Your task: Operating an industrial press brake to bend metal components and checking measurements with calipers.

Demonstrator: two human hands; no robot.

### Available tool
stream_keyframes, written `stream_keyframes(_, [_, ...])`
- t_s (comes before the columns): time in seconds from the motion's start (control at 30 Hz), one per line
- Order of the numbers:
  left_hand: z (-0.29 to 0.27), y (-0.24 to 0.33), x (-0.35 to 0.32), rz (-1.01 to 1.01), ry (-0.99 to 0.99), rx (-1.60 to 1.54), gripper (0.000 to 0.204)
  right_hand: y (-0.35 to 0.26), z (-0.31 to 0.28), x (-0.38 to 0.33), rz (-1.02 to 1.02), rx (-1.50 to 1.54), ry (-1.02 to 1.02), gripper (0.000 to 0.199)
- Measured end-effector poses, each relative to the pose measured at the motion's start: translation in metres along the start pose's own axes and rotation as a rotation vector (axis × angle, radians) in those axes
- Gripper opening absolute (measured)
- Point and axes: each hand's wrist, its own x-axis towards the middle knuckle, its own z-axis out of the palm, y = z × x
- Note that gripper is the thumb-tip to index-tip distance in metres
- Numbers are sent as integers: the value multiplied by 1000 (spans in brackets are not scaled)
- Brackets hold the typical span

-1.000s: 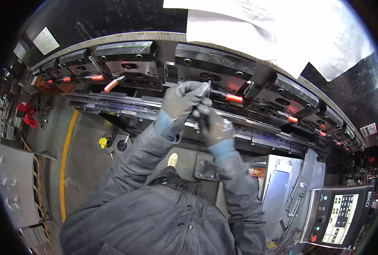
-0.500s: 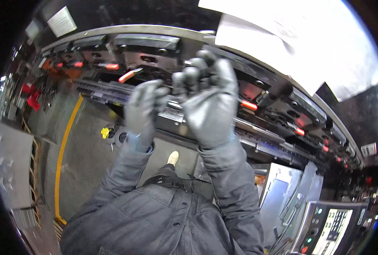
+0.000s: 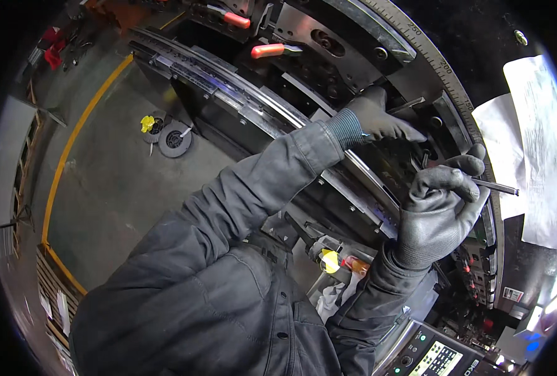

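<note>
My left hand [image 3: 383, 121], in a dark grey glove, reaches in against the metal clamp blocks of a long machine beam. Its thumb side is stretched out and apart from the other fingers, which are partly hidden against the block. Just right of it and nearer to me, my gloved right hand [image 3: 441, 213] is closed with bent fingers round a thin black hex key [image 3: 499, 186]. One end of the key sticks out to the right, past the fingers. A clamp block with an oval slot [image 3: 326, 42] sits above my left hand.
Red-handled levers [image 3: 268, 51] stick out from the beam at upper left. A curved-looking ruler scale [image 3: 446, 67] and white paper sheets [image 3: 541, 150] are on the right. Below runs a long metal rail [image 3: 247, 94]. A control panel [image 3: 434, 357] stands at lower right.
The view has swung right and closer to the beam. My hands, raised side by side before, have moved along it: the left now reaches into the clamps, and the hex key shows in my right.
</note>
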Motion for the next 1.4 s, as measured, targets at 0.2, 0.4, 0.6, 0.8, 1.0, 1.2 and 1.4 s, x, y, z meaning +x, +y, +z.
stream_keyframes(0.2, [4,18,-31,33,161,-60,66,-3,1,-6,-75,-104,38,48])
stream_keyframes(0.4, [15,-11,-4,140,209,7,79,-13,-16,-25,-222,-148,162,45])
stream_keyframes(0.6, [14,17,-54,291,348,236,92,-7,-29,-41,-312,-120,289,40])
stream_keyframes(0.8, [18,4,-42,324,358,0,96,-13,-65,-67,-166,-305,298,32])
stream_keyframes(1.0, [8,-10,-35,263,259,58,91,-26,-72,-72,-912,-2468,478,38])
stream_keyframes(1.2, [-1,-9,-38,299,187,265,84,3,-108,-50,-582,-2512,234,23])
stream_keyframes(1.4, [-8,-22,-90,762,237,213,67,48,-91,-16,-228,-2037,408,19])
